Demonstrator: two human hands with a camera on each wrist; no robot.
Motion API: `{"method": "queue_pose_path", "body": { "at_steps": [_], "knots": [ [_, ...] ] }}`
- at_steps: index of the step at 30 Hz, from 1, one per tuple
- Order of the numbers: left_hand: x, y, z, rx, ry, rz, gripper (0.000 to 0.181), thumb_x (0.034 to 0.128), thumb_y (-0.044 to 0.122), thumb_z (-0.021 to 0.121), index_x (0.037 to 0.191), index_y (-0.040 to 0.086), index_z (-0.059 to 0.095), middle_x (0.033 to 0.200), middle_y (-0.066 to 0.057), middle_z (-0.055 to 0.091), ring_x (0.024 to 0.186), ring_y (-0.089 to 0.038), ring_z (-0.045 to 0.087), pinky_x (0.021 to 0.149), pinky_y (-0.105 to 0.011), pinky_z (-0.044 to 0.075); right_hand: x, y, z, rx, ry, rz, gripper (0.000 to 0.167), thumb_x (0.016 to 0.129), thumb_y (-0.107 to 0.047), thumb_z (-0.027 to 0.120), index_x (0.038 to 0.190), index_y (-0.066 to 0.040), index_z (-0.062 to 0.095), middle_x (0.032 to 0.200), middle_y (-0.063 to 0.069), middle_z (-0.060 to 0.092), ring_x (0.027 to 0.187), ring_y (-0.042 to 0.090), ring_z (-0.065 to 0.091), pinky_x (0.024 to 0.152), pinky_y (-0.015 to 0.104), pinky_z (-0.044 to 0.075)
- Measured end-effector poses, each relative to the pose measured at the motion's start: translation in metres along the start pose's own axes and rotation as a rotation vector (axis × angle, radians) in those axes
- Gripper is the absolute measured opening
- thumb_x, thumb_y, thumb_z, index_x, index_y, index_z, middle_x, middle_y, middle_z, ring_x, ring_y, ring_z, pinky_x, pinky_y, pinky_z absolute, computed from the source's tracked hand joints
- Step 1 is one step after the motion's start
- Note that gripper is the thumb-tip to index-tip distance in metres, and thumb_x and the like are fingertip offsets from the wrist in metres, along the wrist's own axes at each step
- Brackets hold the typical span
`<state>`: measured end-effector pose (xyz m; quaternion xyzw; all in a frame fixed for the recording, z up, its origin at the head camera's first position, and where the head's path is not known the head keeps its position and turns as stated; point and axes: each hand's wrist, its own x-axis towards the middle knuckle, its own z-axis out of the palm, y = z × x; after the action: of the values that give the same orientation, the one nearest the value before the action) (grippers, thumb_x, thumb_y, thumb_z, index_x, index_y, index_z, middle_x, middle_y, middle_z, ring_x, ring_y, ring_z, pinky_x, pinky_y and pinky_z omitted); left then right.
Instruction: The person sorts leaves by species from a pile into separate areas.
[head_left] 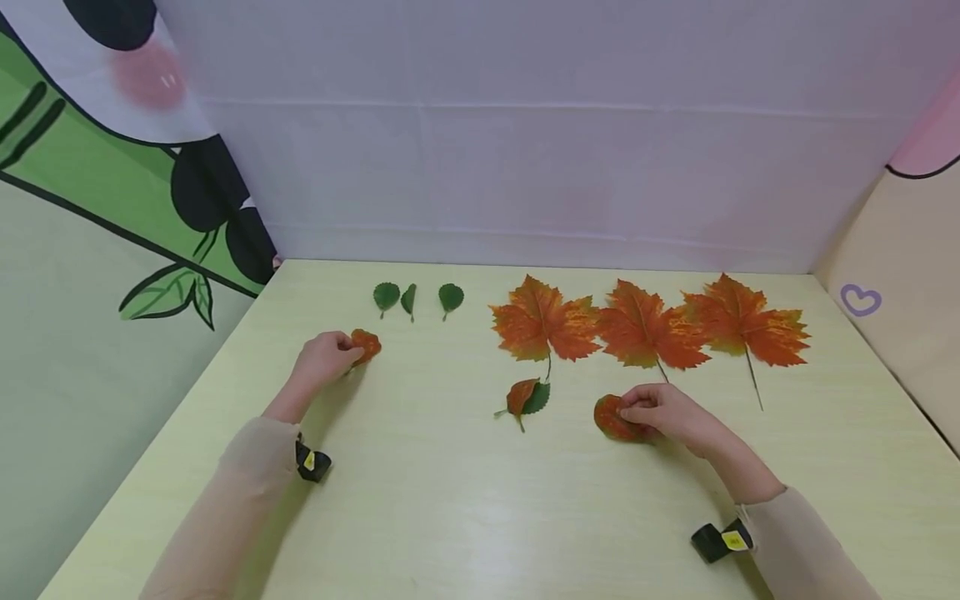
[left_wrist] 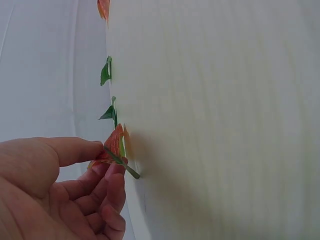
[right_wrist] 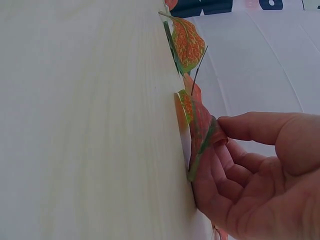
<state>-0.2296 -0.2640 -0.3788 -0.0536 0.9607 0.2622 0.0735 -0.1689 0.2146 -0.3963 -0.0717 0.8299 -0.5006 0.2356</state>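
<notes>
My left hand (head_left: 324,360) pinches a small orange-red leaf (head_left: 367,346) between thumb and fingers at the left of the table. In the left wrist view, that leaf's green stem (left_wrist: 131,171) points down past the fingertips. Toward the right, my right hand (head_left: 667,414) holds another rounded orange-red leaf (head_left: 613,419) with a greenish edge, low over the tabletop. The right wrist view shows the thumb pressing this leaf (right_wrist: 201,115) against the fingers. Between the hands lie an orange leaf (head_left: 521,395) and a green leaf (head_left: 537,398), overlapping.
Several leaves line the back of the pale table (head_left: 465,517): small green leaves (head_left: 451,297) at left, large orange maple leaves (head_left: 543,318) at right, edges close or overlapping. A white cloth wall (head_left: 525,167) stands behind. Printed cloth (head_left: 97,225) borders the left side.
</notes>
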Motion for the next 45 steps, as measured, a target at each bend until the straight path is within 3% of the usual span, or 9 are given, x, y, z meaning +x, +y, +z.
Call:
{"method": "queue_pose_path", "body": {
  "at_steps": [6, 11, 16, 20, 26, 30, 36, 40, 45],
  "knots": [
    [-0.004, -0.001, -0.005, -0.005, 0.04, -0.041, 0.035, 0.0903, 0.027, 0.048, 0.108, -0.003, 0.052, 0.102, -0.019, 0.057, 0.083, -0.026, 0.051, 0.065, -0.03, 0.041, 0.001, 0.001, 0.0, 0.0, 0.0, 0.003, 0.026, 0.088, -0.014, 0.058, 0.103, 0.007, 0.058, 0.08, 0.003, 0.058, 0.072, 0.016, 0.049, 0.059, 0.024, 0.045],
    [-0.005, 0.008, -0.013, 0.029, 0.092, -0.038, 0.033, 0.0912, 0.028, 0.046, 0.109, 0.001, 0.05, 0.103, -0.018, 0.055, 0.085, -0.028, 0.051, 0.067, -0.033, 0.041, 0.0, 0.001, 0.001, -0.008, 0.004, 0.006, 0.025, 0.088, -0.014, 0.058, 0.103, 0.007, 0.058, 0.079, 0.003, 0.058, 0.072, 0.016, 0.049, 0.059, 0.024, 0.045],
    [-0.006, 0.026, -0.012, 0.023, 0.099, 0.026, 0.029, 0.0907, 0.025, 0.049, 0.106, 0.001, 0.053, 0.101, -0.017, 0.057, 0.084, -0.028, 0.053, 0.068, -0.034, 0.042, 0.0, 0.001, 0.0, -0.011, 0.007, 0.005, 0.025, 0.088, -0.014, 0.058, 0.103, 0.007, 0.058, 0.078, 0.002, 0.058, 0.07, 0.015, 0.049, 0.058, 0.024, 0.043],
    [-0.008, 0.042, 0.001, 0.012, 0.092, 0.112, 0.027, 0.0899, 0.024, 0.052, 0.103, 0.001, 0.057, 0.099, -0.016, 0.061, 0.084, -0.028, 0.056, 0.071, -0.037, 0.043, 0.0, 0.001, 0.0, -0.014, 0.006, 0.002, 0.025, 0.088, -0.013, 0.058, 0.103, 0.007, 0.057, 0.079, 0.003, 0.058, 0.071, 0.015, 0.049, 0.058, 0.024, 0.043],
    [-0.007, 0.07, 0.019, -0.012, 0.064, 0.185, 0.024, 0.0886, 0.026, 0.054, 0.099, 0.005, 0.06, 0.096, -0.011, 0.062, 0.081, -0.024, 0.055, 0.069, -0.033, 0.042, -0.001, -0.002, 0.0, -0.016, 0.004, 0.005, 0.026, 0.088, -0.013, 0.058, 0.104, 0.007, 0.057, 0.082, 0.004, 0.059, 0.072, 0.015, 0.049, 0.059, 0.024, 0.045],
    [-0.009, 0.092, 0.032, -0.013, 0.001, 0.233, 0.024, 0.0875, 0.028, 0.057, 0.097, 0.007, 0.062, 0.091, -0.008, 0.063, 0.077, -0.021, 0.055, 0.067, -0.031, 0.042, 0.0, -0.001, 0.001, -0.011, 0.002, 0.006, 0.026, 0.088, -0.014, 0.058, 0.104, 0.007, 0.057, 0.081, 0.003, 0.059, 0.072, 0.016, 0.049, 0.06, 0.024, 0.045],
    [-0.016, 0.122, 0.06, -0.025, -0.151, 0.301, 0.028, 0.0851, 0.034, 0.061, 0.093, 0.008, 0.065, 0.088, -0.004, 0.063, 0.076, -0.017, 0.054, 0.066, -0.028, 0.043, 0.0, -0.001, 0.0, -0.01, 0.001, 0.0, 0.025, 0.088, -0.013, 0.058, 0.103, 0.007, 0.057, 0.08, 0.003, 0.058, 0.071, 0.015, 0.049, 0.059, 0.024, 0.044],
    [-0.022, 0.138, 0.077, -0.024, -0.246, 0.303, 0.032, 0.0821, 0.04, 0.063, 0.091, 0.01, 0.065, 0.083, 0.0, 0.062, 0.072, -0.015, 0.053, 0.064, -0.026, 0.042, 0.0, -0.001, 0.001, -0.014, 0.005, 0.003, 0.026, 0.088, -0.014, 0.058, 0.103, 0.007, 0.057, 0.08, 0.003, 0.058, 0.071, 0.015, 0.049, 0.059, 0.023, 0.044],
    [-0.027, 0.154, 0.092, 0.009, -0.298, 0.294, 0.038, 0.078, 0.046, 0.066, 0.087, 0.01, 0.064, 0.078, 0.001, 0.061, 0.068, -0.014, 0.052, 0.06, -0.025, 0.041, -0.001, -0.001, 0.001, -0.016, 0.003, 0.005, 0.026, 0.088, -0.014, 0.058, 0.104, 0.007, 0.057, 0.08, 0.003, 0.059, 0.071, 0.014, 0.049, 0.059, 0.024, 0.044]
  ]
}}
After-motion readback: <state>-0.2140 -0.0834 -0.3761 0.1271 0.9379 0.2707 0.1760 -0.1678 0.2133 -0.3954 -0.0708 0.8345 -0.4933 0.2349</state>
